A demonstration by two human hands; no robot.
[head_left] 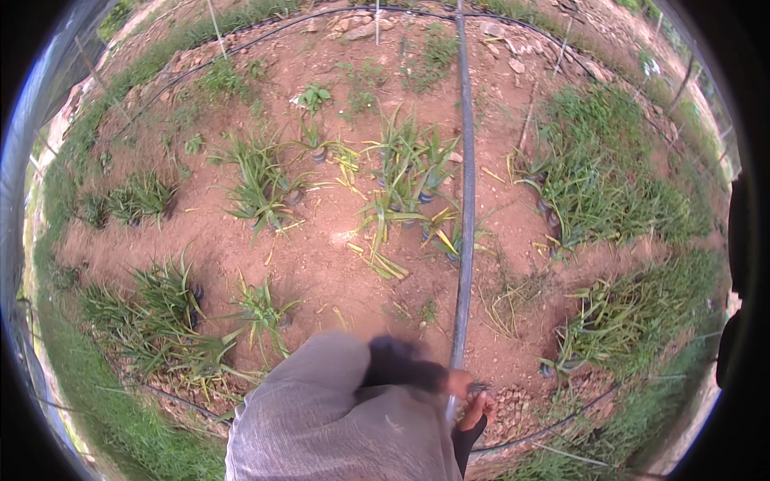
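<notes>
My left hand (459,382), reaching across in a dark sleeve, crosses in front of the long grey pipe (464,208) near its lower end. Just to the right and below is my right hand (485,406), also dark-sleeved. The hands meet around a small dark thing (478,388), too small to name. Fingers of both hands look closed at it, though how each one grips it is partly hidden. Whether the left hand also touches the pipe, I cannot tell.
Potted plants with long narrow leaves stand in clusters on reddish soil, such as the middle group (401,160) and left group (261,188). Dense green growth (626,168) covers the right side. A thin black hose (265,36) curves along the far edge. Cut yellow leaves (381,263) lie about.
</notes>
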